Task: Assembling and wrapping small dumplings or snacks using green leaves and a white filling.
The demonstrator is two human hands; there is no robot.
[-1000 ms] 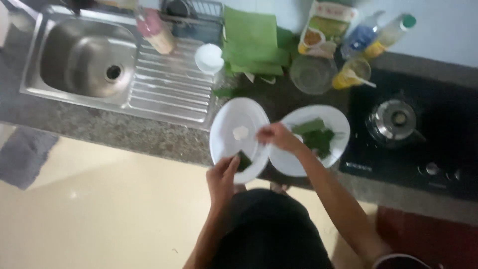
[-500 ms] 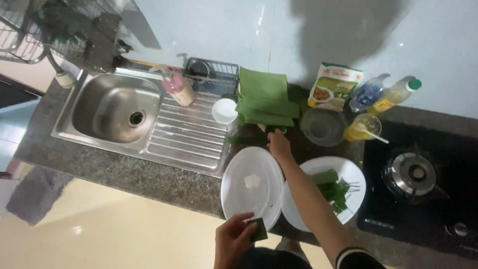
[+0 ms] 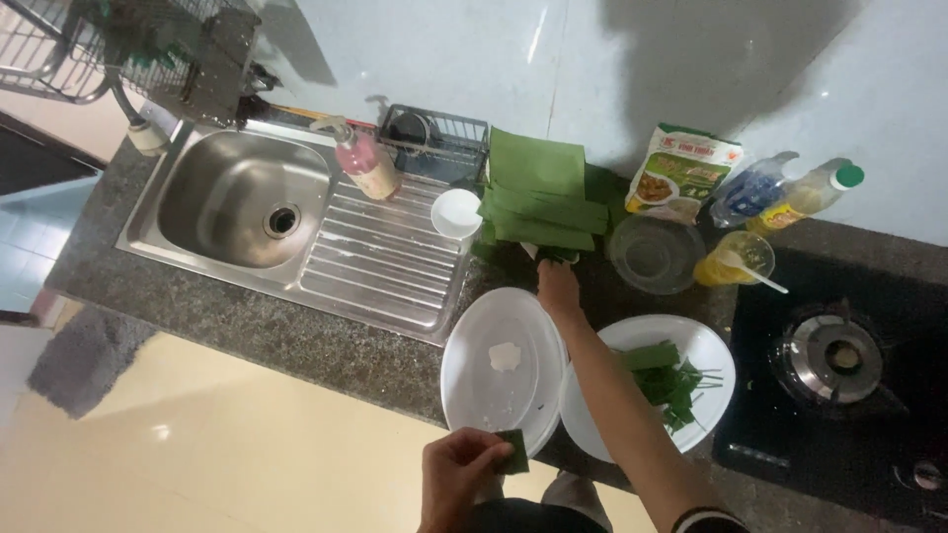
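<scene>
Brushed steel sink [image 3: 237, 202], speckled matt stone counter [image 3: 296, 341], glossy white plate [image 3: 474, 390], smooth green leaves [image 3: 538, 197]

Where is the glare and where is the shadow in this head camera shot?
Head view: bright streaks glare on the glossy wall above the stack of green leaves; a broad dark shadow covers the wall's upper right; a small spot shines on the floor; focus is fairly sharp throughout.

Two plates [image 3: 504, 365] are lying side by side on the desk [image 3: 296, 341]; the sink [image 3: 242, 197] is sitting left, the stove [image 3: 839, 360] right, the leaf stack [image 3: 538, 197] behind.
</scene>
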